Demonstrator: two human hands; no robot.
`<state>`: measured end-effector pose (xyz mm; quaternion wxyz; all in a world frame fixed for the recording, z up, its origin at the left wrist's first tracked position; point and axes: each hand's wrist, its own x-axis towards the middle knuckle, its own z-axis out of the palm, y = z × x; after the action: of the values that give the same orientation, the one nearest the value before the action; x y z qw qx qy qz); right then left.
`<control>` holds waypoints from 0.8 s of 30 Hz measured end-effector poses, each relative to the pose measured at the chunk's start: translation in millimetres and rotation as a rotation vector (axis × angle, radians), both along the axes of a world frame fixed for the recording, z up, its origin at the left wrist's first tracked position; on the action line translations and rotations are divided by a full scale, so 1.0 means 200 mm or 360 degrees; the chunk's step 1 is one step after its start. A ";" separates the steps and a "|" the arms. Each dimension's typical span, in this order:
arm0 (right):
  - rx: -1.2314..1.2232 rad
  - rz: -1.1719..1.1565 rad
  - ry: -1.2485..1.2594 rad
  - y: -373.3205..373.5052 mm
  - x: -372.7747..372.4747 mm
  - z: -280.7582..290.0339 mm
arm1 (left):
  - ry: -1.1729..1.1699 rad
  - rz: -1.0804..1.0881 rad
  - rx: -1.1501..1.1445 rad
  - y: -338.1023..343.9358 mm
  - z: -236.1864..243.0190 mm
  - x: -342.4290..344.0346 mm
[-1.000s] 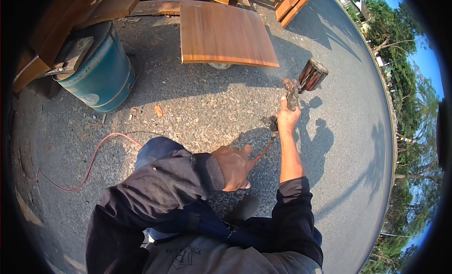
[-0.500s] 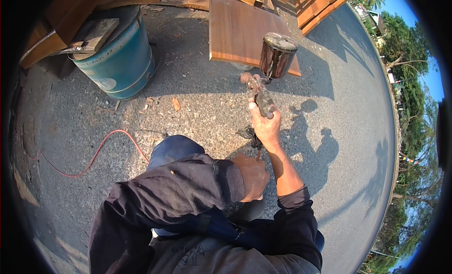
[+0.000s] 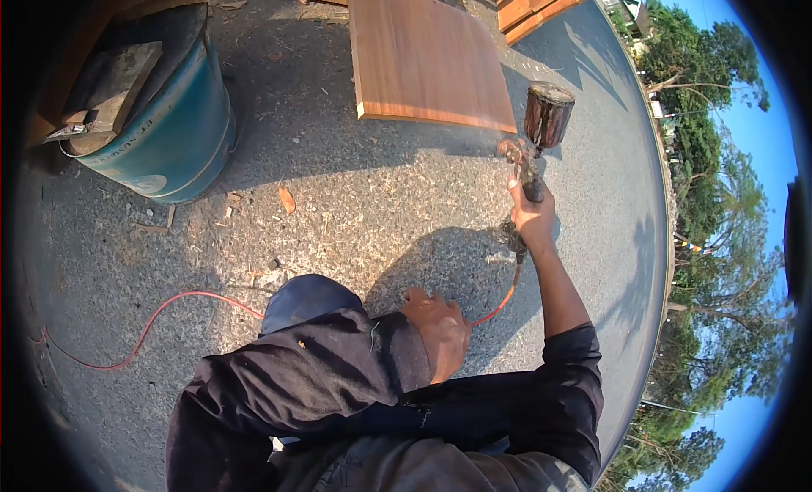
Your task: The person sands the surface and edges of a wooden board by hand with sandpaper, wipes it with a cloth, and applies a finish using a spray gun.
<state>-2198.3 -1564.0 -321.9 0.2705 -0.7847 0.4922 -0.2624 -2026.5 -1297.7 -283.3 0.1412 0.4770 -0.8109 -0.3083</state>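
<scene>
My right hand (image 3: 533, 211) grips a grimy spray gun (image 3: 524, 166), its dark, stained cup (image 3: 548, 111) on top. A faint haze hangs between the nozzle and the lower right edge of a flat brown wooden panel (image 3: 427, 65), raised off the pavement. An orange-red hose (image 3: 507, 293) runs down from the gun's handle toward my left hand (image 3: 436, 335), whose curled fingers appear wrapped round it beside my bent knee.
A teal metal drum (image 3: 169, 145) with wooden offcuts (image 3: 118, 86) on top stands left. More boards (image 3: 541, 10) line the back. Pavement (image 3: 355, 204) carries scraps and shadows, with red hose (image 3: 169, 310) trailing left. Trees (image 3: 710, 196) show along the right rim.
Since half a second ago, my right hand and the spray gun have moved right, uncovering more of the panel. The whole view has shifted somewhat.
</scene>
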 end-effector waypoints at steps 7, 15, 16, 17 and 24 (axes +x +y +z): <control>-0.0491 -0.0058 0.0463 -0.34 -0.22 0.32 | 0.0164 -0.0084 0.0172 -0.15 -0.14 0.09; 0.0071 -0.0028 -0.0080 -0.70 -0.35 0.62 | -0.0093 0.0457 0.0001 -0.01 -0.12 0.34; 0.0157 0.0040 0.0073 -0.75 -0.40 0.66 | -0.0121 0.0486 0.0007 0.02 -0.11 0.36; 0.0192 0.0130 0.0159 -0.78 -0.46 0.68 | -0.0231 0.0587 0.0027 0.04 -0.09 0.36; 0.0542 0.0535 0.0376 -1.04 -0.55 0.67 | -0.0342 0.0902 0.0484 -0.14 -0.09 0.32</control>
<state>-2308.3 -1771.2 -187.6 0.3791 -0.8238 0.4202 -0.0337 -1962.9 -1326.3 -302.3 0.0623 0.7289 -0.6009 -0.3221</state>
